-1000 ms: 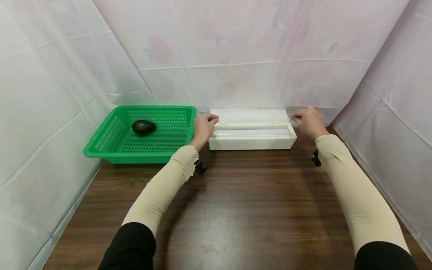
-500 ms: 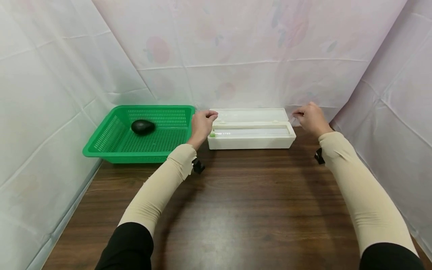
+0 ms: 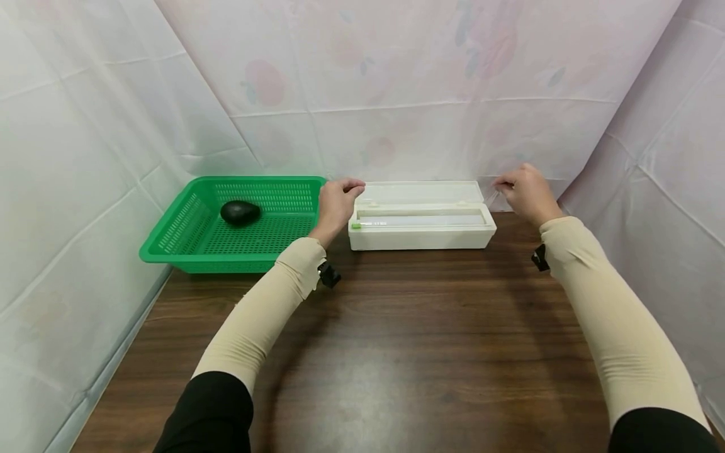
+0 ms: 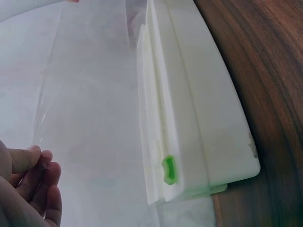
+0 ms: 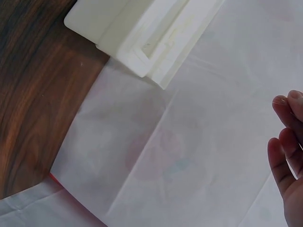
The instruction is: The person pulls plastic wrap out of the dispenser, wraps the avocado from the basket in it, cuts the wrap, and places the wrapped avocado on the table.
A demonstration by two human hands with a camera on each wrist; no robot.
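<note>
A white cling film dispenser [image 3: 421, 238] stands on the table with its lid [image 3: 421, 192] tipped back. At its left end sits a small green slider [image 4: 169, 170]. Clear cling film [image 4: 41, 113] stretches above the box, its edge faintly visible in the left wrist view. My left hand [image 3: 335, 206] pinches one corner between thumb and fingers, above the box's left end. Beyond the right end, my right hand [image 3: 528, 196] pinches the other corner, where a little crumpled film shows. In the right wrist view only the fingers [image 5: 281, 111] of that hand appear, at the right edge.
To the left stands a green plastic basket [image 3: 226, 259] holding a dark, avocado-shaped object [image 3: 240, 213]. Pale patterned cloth [image 3: 408, 82] hangs behind the dispenser and along both sides. The brown wooden table [image 3: 408, 352] stretches in front.
Both hands have risen a little with the film and drawn slightly farther apart, the right one outward past the box's end. The dispenser and basket stay in place.
</note>
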